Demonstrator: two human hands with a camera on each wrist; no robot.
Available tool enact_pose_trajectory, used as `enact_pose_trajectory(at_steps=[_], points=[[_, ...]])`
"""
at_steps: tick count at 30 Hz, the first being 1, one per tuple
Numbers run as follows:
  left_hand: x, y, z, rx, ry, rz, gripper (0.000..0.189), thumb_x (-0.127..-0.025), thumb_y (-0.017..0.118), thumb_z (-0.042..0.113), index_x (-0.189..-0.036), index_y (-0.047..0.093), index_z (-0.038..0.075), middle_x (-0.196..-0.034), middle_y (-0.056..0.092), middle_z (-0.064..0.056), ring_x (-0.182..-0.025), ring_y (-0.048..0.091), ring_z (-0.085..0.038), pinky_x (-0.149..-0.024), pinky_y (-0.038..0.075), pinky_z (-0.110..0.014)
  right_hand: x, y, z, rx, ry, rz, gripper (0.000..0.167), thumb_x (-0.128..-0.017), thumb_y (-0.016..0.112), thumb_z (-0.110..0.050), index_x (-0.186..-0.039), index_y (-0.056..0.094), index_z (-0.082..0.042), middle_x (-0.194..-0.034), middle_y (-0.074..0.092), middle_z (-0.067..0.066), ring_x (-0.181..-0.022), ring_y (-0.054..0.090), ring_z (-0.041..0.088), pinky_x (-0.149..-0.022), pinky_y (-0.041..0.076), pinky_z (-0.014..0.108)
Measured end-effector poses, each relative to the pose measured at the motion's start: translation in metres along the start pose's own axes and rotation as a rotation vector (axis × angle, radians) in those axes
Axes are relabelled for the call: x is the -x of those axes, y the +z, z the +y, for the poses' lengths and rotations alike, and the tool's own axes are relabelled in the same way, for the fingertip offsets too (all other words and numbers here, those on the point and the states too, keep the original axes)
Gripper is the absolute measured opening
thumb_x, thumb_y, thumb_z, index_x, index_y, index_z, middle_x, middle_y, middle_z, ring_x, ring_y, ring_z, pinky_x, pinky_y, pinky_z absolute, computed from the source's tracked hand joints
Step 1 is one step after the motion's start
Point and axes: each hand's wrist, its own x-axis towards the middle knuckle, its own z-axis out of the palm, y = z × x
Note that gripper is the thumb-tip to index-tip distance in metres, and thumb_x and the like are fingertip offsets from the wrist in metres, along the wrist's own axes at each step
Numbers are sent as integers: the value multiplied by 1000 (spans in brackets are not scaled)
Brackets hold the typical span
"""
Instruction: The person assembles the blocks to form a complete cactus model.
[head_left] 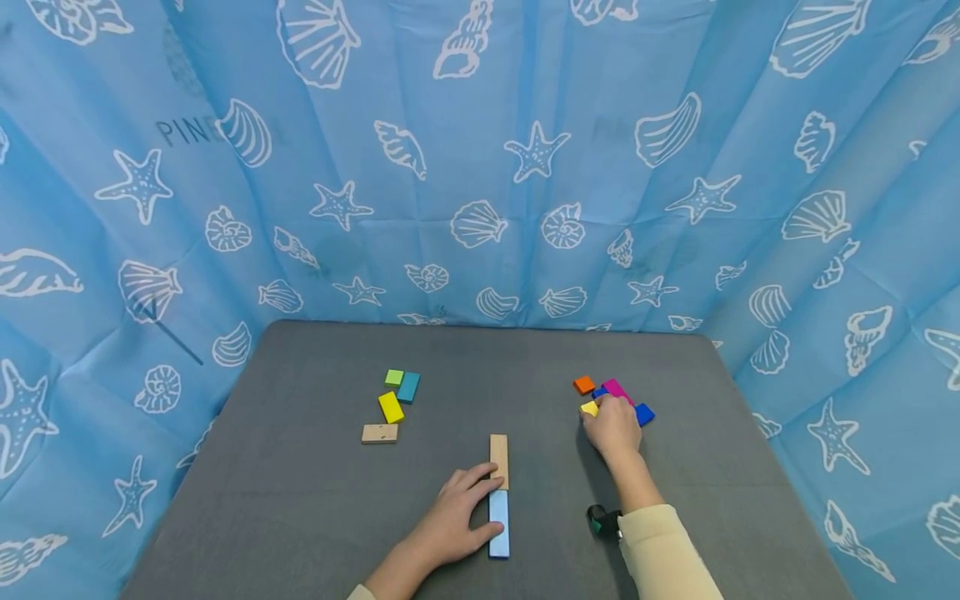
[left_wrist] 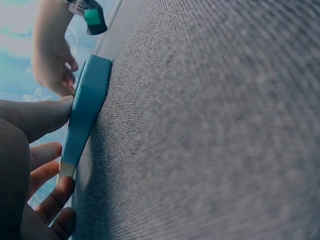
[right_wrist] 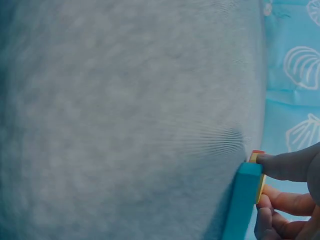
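Observation:
My left hand (head_left: 453,521) rests over two blocks set end to end in a line. Its thumb touches the light blue block (head_left: 498,537), and its loosely spread fingertips reach the plain wooden block (head_left: 499,454) beyond. Over the right-hand group, my right hand (head_left: 615,427) pinches a yellow block (head_left: 589,408) between thumb and fingers. Around it lie an orange block (head_left: 584,385), a magenta block (head_left: 615,388) and blue blocks (head_left: 644,414), partly covered by the hand. In the right wrist view, a blue block (right_wrist: 242,200) stands in front of the yellow one.
On the left of the grey table (head_left: 300,500) lie a green block (head_left: 394,377), a teal block (head_left: 408,387), a yellow block (head_left: 391,407) and a wooden block (head_left: 379,433). A blue shell-patterned curtain (head_left: 480,167) hangs behind. A dark wrist device (head_left: 600,521) sits by the right sleeve.

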Motion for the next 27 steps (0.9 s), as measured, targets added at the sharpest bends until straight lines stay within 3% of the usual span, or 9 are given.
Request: enact_pose_trajectory(at_steps=[5,11,19,27], points=[[0,0,0,-3,12,8,59,-95,67,46,-147,54,22,-157,41,4,-127,46,-20,-105,41,-51,7,-7,-8,-33,-70,14,40,-95,69,-21,-129,61,-1,-130,54,24,-118,51,41,-96,46,58],[-2,0,-1,4,-6,-3,60,-95,67,47,-147,53,23,-158,41,6,-128,45,-19,-106,41,-50,17,-10,-21,-104,-192,28,39,-94,72,-18,-130,63,-4,-118,63,17,-104,60,32,-84,51,50],[-3,-1,-1,15,-2,1,60,-94,66,49,-146,54,21,-156,42,4,-125,46,-19,-106,41,-50,25,5,-36,-180,-354,16,37,-91,75,-13,-126,68,-4,-122,67,16,-104,64,30,-90,53,49],[-4,-2,1,17,-22,-14,61,-93,67,51,-146,54,23,-156,42,6,-125,46,-19,-106,41,-50,32,24,-53,-208,-406,-39,35,-91,76,-15,-125,71,-8,-125,69,11,-110,65,28,-97,52,48]])
